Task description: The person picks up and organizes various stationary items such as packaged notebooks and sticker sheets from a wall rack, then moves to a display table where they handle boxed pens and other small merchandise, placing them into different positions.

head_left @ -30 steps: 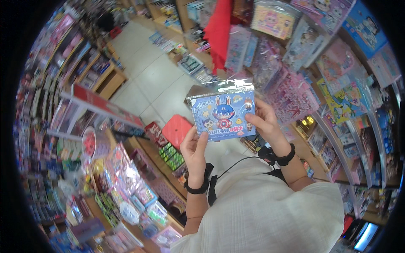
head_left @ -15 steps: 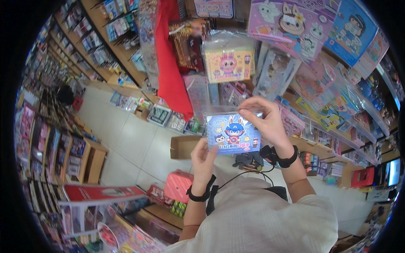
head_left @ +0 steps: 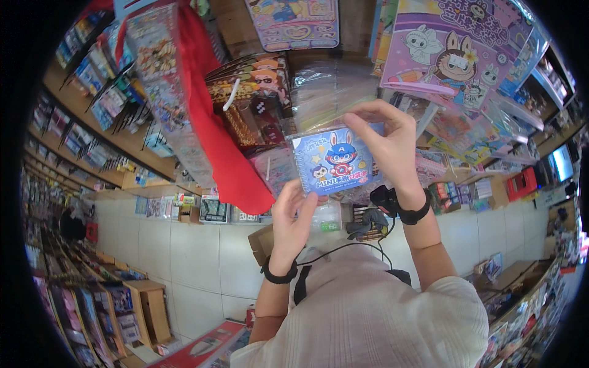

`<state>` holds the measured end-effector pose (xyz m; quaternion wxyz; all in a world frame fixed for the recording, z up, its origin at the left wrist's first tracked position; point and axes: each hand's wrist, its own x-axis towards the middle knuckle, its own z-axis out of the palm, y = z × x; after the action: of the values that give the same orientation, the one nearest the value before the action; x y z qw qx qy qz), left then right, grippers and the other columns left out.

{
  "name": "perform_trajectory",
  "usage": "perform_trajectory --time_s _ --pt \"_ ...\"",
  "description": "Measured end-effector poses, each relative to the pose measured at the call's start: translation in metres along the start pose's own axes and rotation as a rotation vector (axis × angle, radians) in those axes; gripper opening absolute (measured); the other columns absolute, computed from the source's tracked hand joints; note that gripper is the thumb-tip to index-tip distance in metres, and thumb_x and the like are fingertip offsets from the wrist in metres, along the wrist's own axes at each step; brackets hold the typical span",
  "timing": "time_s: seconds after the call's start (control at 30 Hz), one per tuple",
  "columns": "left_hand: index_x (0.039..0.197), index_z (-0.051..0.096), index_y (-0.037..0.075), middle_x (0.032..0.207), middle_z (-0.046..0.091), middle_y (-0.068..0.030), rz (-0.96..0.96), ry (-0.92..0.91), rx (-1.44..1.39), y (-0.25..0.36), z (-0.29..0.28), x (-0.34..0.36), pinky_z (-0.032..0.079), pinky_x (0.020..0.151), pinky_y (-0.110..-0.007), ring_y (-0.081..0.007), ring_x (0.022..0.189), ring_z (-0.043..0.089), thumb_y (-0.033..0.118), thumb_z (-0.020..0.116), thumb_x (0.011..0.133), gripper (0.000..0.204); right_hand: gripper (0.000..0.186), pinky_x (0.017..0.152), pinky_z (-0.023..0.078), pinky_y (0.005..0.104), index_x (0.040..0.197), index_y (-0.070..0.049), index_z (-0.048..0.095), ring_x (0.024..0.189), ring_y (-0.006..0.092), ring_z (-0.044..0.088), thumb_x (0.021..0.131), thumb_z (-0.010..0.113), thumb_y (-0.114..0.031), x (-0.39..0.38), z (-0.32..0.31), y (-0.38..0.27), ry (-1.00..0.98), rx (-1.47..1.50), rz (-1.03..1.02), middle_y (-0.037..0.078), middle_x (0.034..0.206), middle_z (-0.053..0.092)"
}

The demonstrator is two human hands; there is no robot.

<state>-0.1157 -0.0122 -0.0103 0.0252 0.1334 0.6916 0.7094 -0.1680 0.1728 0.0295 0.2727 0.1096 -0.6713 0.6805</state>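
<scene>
A small blue booklet (head_left: 337, 167) with a cartoon rabbit-eared figure on its front is held out before me in a clear plastic sleeve. It looks spiral-bound along its left edge and tilts slightly. My left hand (head_left: 291, 219) pinches the lower left corner, thumb on the front. At the upper right, my right hand (head_left: 391, 140) grips the sleeve's top edge between thumb and fingers. Just behind the booklet, a stack of clear plastic packets (head_left: 331, 86) lies on the display, its lower part hidden by the booklet and my right hand.
A red cloth (head_left: 211, 138) hangs down left of the booklet. Beside it are brown patterned bags (head_left: 254, 101). A large purple picture packet (head_left: 454, 58) stands at the upper right. Wooden shelves (head_left: 144, 313) line the left, and an open cardboard box (head_left: 262, 243) sits below my left hand.
The view has turned and come closer to the display. Both hands have moved up with the booklet, which now covers part of the packet stack. Their grips look the same.
</scene>
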Motion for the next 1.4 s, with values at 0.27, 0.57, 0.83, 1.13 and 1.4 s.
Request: perform_trajectory --time_s 0.27,0.57,0.83,1.13,1.4 --pt "0.112 0.043 -0.005 0.103 0.056 -0.0117 -0.008 -0.016 0.026 -0.001 0.001 0.019 0.046 0.074 -0.026 -0.0151 0.086 0.058 0.0 0.05 0.085 0.028 0.012 0.065 0.045 0.0223 0.081 0.002 0.063 0.07 0.0088 0.059 0.074 0.065 -0.007 0.015 -0.002 0.003 0.032 -0.022 0.017 0.005 0.073 0.064" --pt "0.122 0.036 -0.001 0.125 0.04 -0.0156 0.268 0.178 0.409 0.002 0.016 0.026 0.039 0.088 -0.032 -0.0227 0.113 0.043 -0.001 0.051 0.081 0.043 0.033 0.07 0.045 0.0285 0.099 -0.003 0.059 0.082 0.0195 0.059 0.068 0.068 -0.007 0.008 -0.006 0.016 0.181 -0.187 -0.048 0.013 0.092 0.06" --pt "0.135 0.025 0.004 0.142 0.01 -0.0216 0.558 0.091 0.852 -0.005 0.045 0.054 0.022 0.103 -0.043 -0.038 0.13 0.018 0.002 0.05 0.08 0.06 0.048 0.098 0.02 0.055 0.116 -0.011 0.052 0.122 0.0416 0.027 0.07 0.064 -0.013 -0.019 0.006 0.055 0.181 -0.649 -0.531 0.019 0.131 0.035" --pt "0.136 0.026 0.008 0.142 0.008 -0.024 0.57 0.142 0.85 -0.008 0.045 0.08 0.025 0.101 -0.042 -0.0398 0.13 0.017 0.0 0.045 0.084 0.056 0.049 0.099 0.016 0.059 0.122 -0.017 0.048 0.126 0.044 0.02 0.074 0.061 -0.019 -0.016 0.011 0.061 0.079 -0.756 -0.414 0.017 0.137 0.028" --pt "0.131 0.039 0.012 0.14 0.013 -0.0258 0.597 0.157 0.774 -0.004 0.02 0.043 0.027 0.1 -0.041 -0.0422 0.127 0.023 0.001 0.048 0.08 0.052 0.049 0.101 0.016 0.0568 0.123 -0.008 0.046 0.126 0.0441 0.019 0.075 0.058 -0.013 -0.054 0.039 0.044 0.056 -0.732 -0.399 0.02 0.137 0.026"
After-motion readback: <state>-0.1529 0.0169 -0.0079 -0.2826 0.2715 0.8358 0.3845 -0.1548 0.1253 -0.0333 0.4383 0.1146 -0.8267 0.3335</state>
